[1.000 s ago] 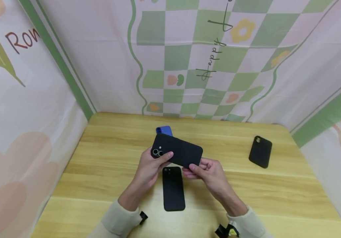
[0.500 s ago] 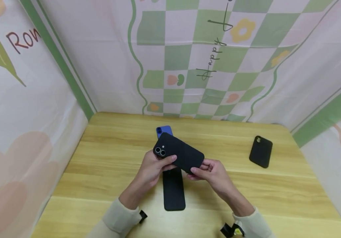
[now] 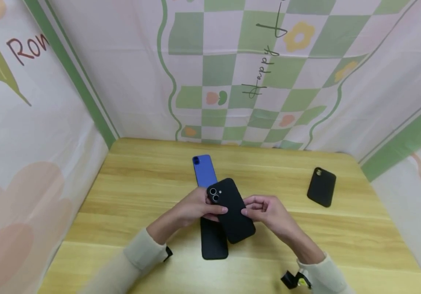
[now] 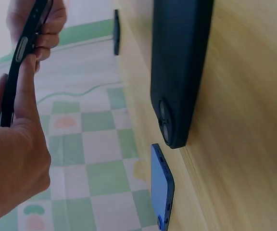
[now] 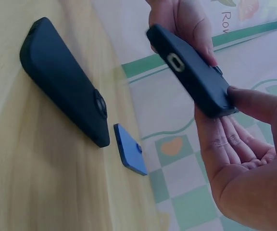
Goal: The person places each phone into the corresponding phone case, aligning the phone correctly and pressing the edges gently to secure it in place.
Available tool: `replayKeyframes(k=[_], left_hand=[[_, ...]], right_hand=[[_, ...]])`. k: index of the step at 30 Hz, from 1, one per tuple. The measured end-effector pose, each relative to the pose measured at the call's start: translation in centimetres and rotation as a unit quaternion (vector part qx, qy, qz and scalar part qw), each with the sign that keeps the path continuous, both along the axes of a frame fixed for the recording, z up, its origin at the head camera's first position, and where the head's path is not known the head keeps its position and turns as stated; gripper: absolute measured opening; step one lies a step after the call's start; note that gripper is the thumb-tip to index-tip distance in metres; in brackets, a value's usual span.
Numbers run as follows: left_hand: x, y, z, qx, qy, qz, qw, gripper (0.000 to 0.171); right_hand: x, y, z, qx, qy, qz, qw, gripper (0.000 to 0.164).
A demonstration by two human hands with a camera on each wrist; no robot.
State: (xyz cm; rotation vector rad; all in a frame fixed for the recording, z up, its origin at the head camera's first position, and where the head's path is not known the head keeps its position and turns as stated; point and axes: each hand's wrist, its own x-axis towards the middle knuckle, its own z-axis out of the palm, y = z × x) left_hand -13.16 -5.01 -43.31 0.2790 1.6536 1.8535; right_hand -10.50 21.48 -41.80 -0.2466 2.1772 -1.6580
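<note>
My left hand [image 3: 197, 207] holds a black phone [image 3: 235, 222] above the table, thumb on its back near the two ringed lenses. It looks cased. My right hand [image 3: 269, 211] pinches the phone's right edge between thumb and fingers. In the right wrist view, the edge of the held phone [image 5: 191, 72] shows a pale-rimmed oval cutout. Below the hands lies another black phone or case [image 3: 214, 243], its upper part hidden in the head view; the left wrist view shows its lenses. Behind it lies a blue phone [image 3: 204, 169], its lower end covered by the held phone.
On the right of the wooden table [image 3: 151, 171] lies a black phone case [image 3: 322, 188], with table colour showing through its camera cutout. Printed cloth walls [image 3: 140, 94] stand around the back and sides of the table.
The held phone has turned from nearly crosswise to more upright, lens end up, and shifted right and nearer. My right hand has moved from its lower end to its side. More of the blue phone shows.
</note>
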Motion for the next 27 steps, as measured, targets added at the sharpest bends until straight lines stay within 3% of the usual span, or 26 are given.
replayKeyframes(k=[4,20,27], left_hand=[[-0.6,0.6,-0.4,-0.014,-0.007,-0.032,0.9994,0.036],[-2.4,3.2,-2.3,-0.065,-0.037,-0.068,0.9949,0.021],[-2.6,4.6,-3.1,-0.069,-0.052,-0.067,0.9940,0.020]], right_hand=[[0.0,0.2,-0.5,0.009,-0.007,0.002,1.000,0.034],[0.8,1.6,-3.0,-0.033,-0.059,-0.024,0.997,0.031],[1.0,2.6,-4.1,-0.033,-0.082,-0.032,0.996,0.034]])
